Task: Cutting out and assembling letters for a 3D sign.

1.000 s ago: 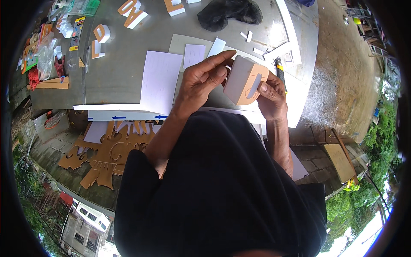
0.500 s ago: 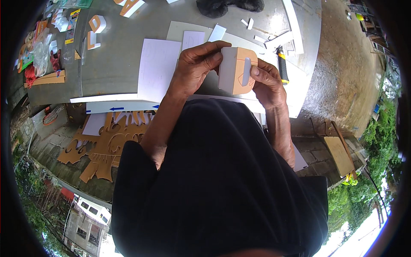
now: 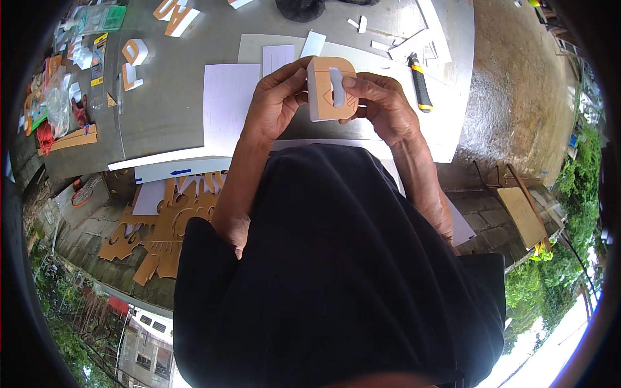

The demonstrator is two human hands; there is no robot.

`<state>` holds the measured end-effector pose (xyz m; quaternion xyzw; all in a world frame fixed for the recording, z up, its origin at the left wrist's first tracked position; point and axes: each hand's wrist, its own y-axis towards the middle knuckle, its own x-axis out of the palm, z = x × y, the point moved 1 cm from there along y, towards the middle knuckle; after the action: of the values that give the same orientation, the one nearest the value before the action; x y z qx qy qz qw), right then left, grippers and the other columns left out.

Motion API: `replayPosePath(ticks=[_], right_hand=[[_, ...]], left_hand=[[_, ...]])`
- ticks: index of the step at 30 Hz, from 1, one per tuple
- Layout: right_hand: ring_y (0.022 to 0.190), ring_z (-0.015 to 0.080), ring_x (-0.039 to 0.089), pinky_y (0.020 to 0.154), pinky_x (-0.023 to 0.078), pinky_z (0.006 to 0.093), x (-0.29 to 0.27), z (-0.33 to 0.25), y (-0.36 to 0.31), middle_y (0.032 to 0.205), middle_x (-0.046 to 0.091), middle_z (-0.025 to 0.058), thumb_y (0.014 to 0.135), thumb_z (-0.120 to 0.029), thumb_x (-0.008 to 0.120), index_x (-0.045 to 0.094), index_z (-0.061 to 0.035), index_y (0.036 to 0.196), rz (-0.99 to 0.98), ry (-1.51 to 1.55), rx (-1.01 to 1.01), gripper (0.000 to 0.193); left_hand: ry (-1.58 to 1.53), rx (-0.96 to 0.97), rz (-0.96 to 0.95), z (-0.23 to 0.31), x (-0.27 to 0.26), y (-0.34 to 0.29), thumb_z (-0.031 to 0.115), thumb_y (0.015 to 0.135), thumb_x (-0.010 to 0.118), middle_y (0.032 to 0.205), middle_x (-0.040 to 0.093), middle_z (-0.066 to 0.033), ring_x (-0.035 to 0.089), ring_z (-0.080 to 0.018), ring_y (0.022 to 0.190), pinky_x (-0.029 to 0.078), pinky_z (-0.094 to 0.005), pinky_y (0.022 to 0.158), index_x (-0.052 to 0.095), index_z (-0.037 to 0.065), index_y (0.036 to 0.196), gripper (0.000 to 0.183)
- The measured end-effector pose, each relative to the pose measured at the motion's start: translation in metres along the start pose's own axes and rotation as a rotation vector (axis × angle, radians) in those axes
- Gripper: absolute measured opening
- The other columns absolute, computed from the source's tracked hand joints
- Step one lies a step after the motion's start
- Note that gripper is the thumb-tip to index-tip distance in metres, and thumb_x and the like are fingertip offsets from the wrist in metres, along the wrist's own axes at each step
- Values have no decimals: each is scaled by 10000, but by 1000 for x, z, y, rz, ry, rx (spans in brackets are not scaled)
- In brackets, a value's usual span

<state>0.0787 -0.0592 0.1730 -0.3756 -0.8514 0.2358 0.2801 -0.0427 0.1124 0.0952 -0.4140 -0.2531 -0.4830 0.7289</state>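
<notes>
Above the table's near side I hold a block letter (image 3: pixel 321 97) with a brown face, thick white sides, rounded right corners and a slot through its middle. My left hand (image 3: pixel 275 100) grips its left side, with the fingertips partly hidden behind it. My right hand (image 3: pixel 386 108) is closed on the right side, thumb on the brown face by the slot. Red lines mark the lower part of that face. Right of my hands, a utility knife (image 3: pixel 420 85) with a black and yellow handle lies on a white sheet. White paper (image 3: pixel 226 100) lies left of my left hand.
More block letters (image 3: pixel 134 52) lie at the far left of the metal table (image 3: pixel 174 84). White offcut strips (image 3: pixel 414 45) are at the far right, black bundled material (image 3: pixel 301 8) at the back. Bags and packets (image 3: pixel 58 103) crowd the left edge. Cut brown sheets (image 3: pixel 174 220) lie below the table.
The block letter has moved left in the picture and turned, so its brown face and slot show more fully and its white side less. Both hands still hold it.
</notes>
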Motion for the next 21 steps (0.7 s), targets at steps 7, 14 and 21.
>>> replayPosePath(ticks=[7, 14, 21], right_hand=[[746, 228, 693, 663, 563, 345, 2, 7, 8, 865, 718, 169, 847, -327, 811, 712, 96, 1041, 60, -199, -68, 475], [770, 235, 702, 629, 578, 325, 4, 4, 8, 890, 718, 206, 846, -402, 813, 710, 121, 1046, 55, -320, -131, 570], [781, 236, 741, 718, 637, 358, -16, 3, 8, 1054, 715, 169, 1031, -472, 586, 614, 32, 1310, -101, -152, -232, 576]], left_hand=[[370, -25, 28, 24, 26, -19, 459, 1060, 502, 1250, 659, -196, 699, -253, 1049, 577, -397, 851, 524, -32, 1434, 618], [464, -43, 130, 26, 39, -17, 250, 979, 694, 1115, 716, -159, 725, -233, 1009, 601, -384, 873, 533, -52, 1421, 559], [179, 7, 174, 28, 26, -15, 163, 971, 698, 1132, 724, -136, 737, -222, 1015, 626, -409, 914, 626, -36, 1327, 414]])
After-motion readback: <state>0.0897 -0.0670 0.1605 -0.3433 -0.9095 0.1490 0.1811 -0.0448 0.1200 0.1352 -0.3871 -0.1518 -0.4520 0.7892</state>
